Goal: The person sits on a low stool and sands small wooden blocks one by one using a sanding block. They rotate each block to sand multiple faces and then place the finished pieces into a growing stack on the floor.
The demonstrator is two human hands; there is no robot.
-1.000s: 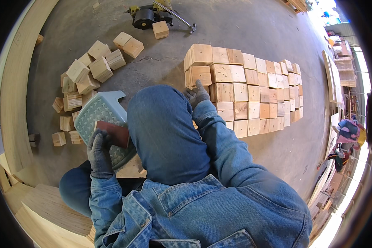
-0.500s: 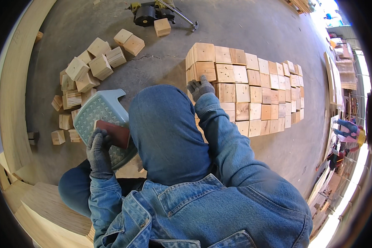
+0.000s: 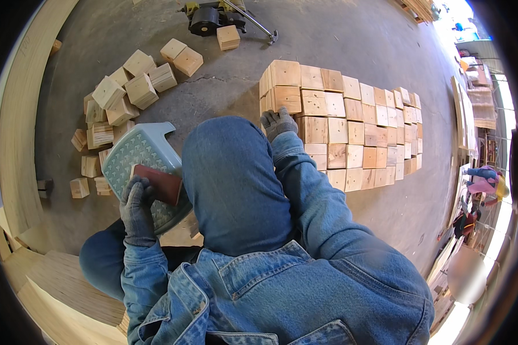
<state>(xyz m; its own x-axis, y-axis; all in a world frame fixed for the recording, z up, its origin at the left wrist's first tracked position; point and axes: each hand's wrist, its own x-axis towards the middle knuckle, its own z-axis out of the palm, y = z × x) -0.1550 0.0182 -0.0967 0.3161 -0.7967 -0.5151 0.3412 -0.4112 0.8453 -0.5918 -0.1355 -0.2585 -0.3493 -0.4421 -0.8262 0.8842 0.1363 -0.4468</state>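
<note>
While our left hand grips a reddish-brown pad above the pale green stool, our right hand touches a wooden block to the stool's right.

Our left forearm rises almost straight toward the stool's near edge, the gloved fingers closed around the pad's left end, so that the pad lies tilted over the stool's top. Our right arm stretches forward past the raised knee, which stands just right of the stool; the fingers point away from us, spread a little, their tips against the block at the stool-side end of the block stack. We cannot tell whether they grip it. Loose blocks lie heaped beyond the stool and to its left.
</note>
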